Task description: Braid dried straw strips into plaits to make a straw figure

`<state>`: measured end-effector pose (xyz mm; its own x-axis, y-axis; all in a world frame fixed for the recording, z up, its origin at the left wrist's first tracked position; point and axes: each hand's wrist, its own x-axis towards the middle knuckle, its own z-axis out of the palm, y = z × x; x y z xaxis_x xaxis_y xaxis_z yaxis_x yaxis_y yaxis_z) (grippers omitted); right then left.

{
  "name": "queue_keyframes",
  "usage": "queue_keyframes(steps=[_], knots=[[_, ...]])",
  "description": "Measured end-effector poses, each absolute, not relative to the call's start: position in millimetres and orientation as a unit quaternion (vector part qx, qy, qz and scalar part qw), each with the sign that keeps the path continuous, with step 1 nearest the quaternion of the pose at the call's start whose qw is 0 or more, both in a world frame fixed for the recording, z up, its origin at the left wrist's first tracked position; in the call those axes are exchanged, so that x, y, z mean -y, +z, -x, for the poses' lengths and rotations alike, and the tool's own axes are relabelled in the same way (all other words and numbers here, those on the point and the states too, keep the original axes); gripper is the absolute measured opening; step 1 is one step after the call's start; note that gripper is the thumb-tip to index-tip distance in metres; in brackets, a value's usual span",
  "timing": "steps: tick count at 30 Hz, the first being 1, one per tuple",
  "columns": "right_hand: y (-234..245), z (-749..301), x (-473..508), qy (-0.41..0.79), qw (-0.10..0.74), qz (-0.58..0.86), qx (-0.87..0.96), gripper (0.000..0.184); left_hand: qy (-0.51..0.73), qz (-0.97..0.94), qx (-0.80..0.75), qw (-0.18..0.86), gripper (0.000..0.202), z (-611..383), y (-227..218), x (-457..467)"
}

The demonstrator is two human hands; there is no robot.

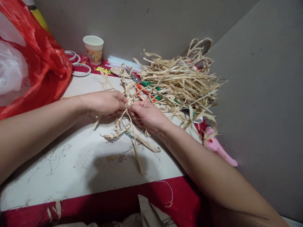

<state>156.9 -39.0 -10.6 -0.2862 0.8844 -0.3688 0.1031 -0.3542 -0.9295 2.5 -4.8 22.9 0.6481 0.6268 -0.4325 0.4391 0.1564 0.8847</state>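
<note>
My left hand [105,103] and my right hand [145,115] meet over the middle of the white tabletop [78,164], both pinched on a braided straw piece [124,94]. Braided ends and loose strands of it hang below the hands, one long strip [137,148] trailing toward me. Just beyond the hands lies a big pile of dry straw strips [180,82]. Scissors with orange and green handles [146,90] lie partly under that pile.
A red plastic bag [40,66] fills the left side. A paper cup [94,49] and white rings [80,70] stand at the back, beside clear glue sticks [120,62]. A pink object [219,146] lies at the right edge. Grey cardboard walls [260,94] close in behind and right.
</note>
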Motion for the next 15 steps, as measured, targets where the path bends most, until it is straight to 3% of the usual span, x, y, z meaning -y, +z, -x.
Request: queue_keyframes(steps=[6, 15], knots=[[-14.2, -153.6, 40.4, 0.587, 0.325, 0.546, 0.502, 0.026, 0.043, -0.596, -0.418, 0.684, 0.034, -2.0, 26.5, 4.3], [-10.7, -158.9, 41.4, 0.651, 0.335, 0.500, 0.462, 0.030, 0.089, -0.473, -0.420, 0.769, 0.031, -11.8, 24.0, 15.3]])
